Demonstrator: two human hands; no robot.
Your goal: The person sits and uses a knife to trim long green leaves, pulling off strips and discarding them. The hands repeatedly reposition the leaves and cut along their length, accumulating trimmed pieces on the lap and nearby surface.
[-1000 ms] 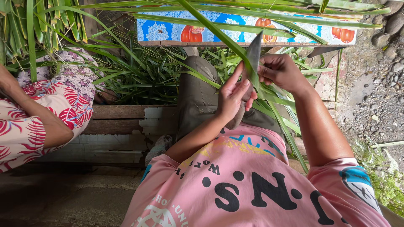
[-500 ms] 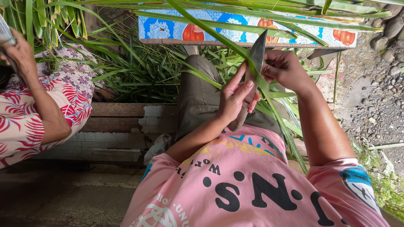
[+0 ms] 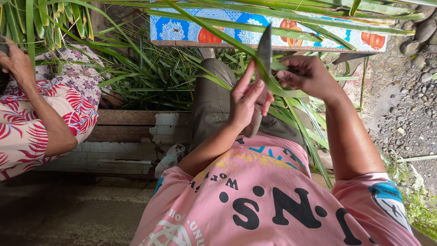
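Centre frame, the left hand point(image 3: 246, 98) grips a knife point(image 3: 263, 54), blade up, its handle mostly hidden in the palm. The right hand point(image 3: 309, 75) pinches a long green leaf point(image 3: 273, 84) lying against the blade. Upper left, another person's hand point(image 3: 18, 64) is cut off by the frame edge.

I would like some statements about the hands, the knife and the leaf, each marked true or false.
1. The left hand holds a knife with its blade pointing up. True.
2. The right hand is empty. False: it grips a long green leaf.
3. The leaf crosses the blade. True.
4. The knife lies on the wooden bench. False: it is held above the lap.
5. Another person's arm shows at the left edge. True.
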